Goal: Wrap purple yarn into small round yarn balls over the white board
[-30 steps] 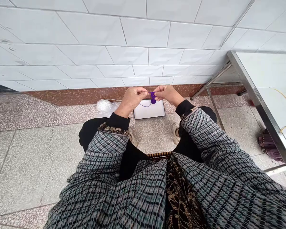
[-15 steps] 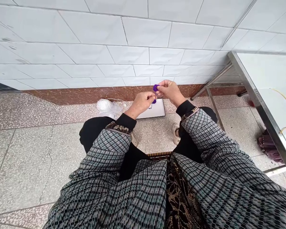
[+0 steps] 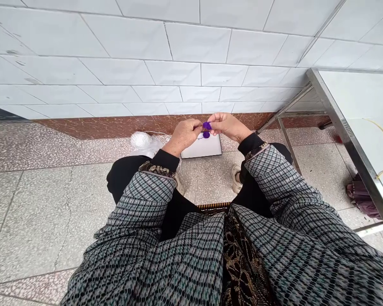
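Observation:
A small purple yarn piece [image 3: 207, 125] is pinched between my two hands above the floor. My right hand [image 3: 225, 126] grips its right side with thumb and fingers closed. From the left, the closed fingertips of my left hand [image 3: 185, 132] meet its other edge. Just below shows a round purple yarn ball [image 3: 206, 134], in front of a shallow white box [image 3: 202, 148] with a dark rim; whether it hangs or lies there I cannot tell. A thin dark strand runs left from it across the box.
White yarn [image 3: 141, 140] in clear plastic lies on the floor left of the box, a loose strand trailing from it. A tiled wall [image 3: 185, 76] rises just ahead. On the right stands a metal-edged table [image 3: 341, 114], with dark purple cloth [image 3: 362, 197] beneath.
The upper purple piece has come down close to the lower one. My right hand has lowered slightly, and my left fingertips have moved onto the piece's left edge.

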The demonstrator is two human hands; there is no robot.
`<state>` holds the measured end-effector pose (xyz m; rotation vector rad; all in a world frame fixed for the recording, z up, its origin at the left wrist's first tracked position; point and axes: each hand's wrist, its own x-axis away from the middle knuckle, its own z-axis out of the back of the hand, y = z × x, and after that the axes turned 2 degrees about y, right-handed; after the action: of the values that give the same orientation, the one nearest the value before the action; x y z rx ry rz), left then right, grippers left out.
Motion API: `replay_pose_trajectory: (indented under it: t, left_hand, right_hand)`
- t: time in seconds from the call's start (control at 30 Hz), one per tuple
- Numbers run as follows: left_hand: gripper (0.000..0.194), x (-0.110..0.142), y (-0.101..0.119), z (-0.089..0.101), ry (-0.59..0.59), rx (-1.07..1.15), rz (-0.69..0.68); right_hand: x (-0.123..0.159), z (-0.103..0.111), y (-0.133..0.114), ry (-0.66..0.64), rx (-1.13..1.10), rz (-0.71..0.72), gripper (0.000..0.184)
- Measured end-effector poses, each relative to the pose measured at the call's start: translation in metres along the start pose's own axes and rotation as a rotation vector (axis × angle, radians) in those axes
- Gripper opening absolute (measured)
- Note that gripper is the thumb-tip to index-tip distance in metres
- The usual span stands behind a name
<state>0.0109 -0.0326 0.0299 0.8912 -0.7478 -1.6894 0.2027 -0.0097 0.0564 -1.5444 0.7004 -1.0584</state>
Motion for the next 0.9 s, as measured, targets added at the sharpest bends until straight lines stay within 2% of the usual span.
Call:
replay_pose_trajectory:
  t: [0.1,0.17,0.23,0.33,0.43,0.53,0.63,0.7,0.77,0.9]
  left_hand:
    - [0.024,0.003,0.006,-0.006,-0.074,0.057,0.003]
    - [0.024,0.005,0.009,-0.009,-0.134,0.062,-0.035]
    - [0.024,0.006,0.010,-0.011,-0.165,0.046,-0.075]
    - [0.025,0.006,0.006,-0.013,-0.164,0.007,-0.104]
    - [0.021,0.006,0.000,-0.012,-0.154,-0.052,-0.126]
    - [0.018,0.004,-0.004,-0.009,-0.133,-0.119,-0.141]
    - [0.018,0.002,-0.005,-0.005,-0.127,-0.110,-0.126]
    - [0.018,0.001,-0.005,-0.004,-0.126,-0.058,-0.097]
    - [0.019,0.001,-0.004,-0.006,-0.126,-0.006,-0.056]
    - [0.018,0.003,-0.001,-0.011,-0.158,0.039,-0.030]
  right_hand:
    - [-0.003,-0.002,0.000,0.155,-0.120,0.008,0.023]
    - [-0.006,-0.004,0.002,0.224,-0.097,0.006,0.025]
    - [-0.009,-0.005,0.006,0.277,0.010,0.011,0.026]
    - [-0.010,-0.005,0.010,0.321,0.305,0.051,0.024]
    - [-0.007,-0.003,0.009,0.252,0.638,0.100,0.026]
    - [-0.002,0.001,0.006,0.043,0.761,0.016,0.030]
    - [0.002,0.005,0.002,-0.193,0.559,-0.125,0.027]
    - [0.005,0.008,-0.001,-0.246,0.342,-0.128,0.023]
    - [0.006,0.009,-0.003,-0.197,0.148,-0.097,0.020]
    - [0.002,0.008,-0.002,0.043,-0.073,-0.070,0.023]
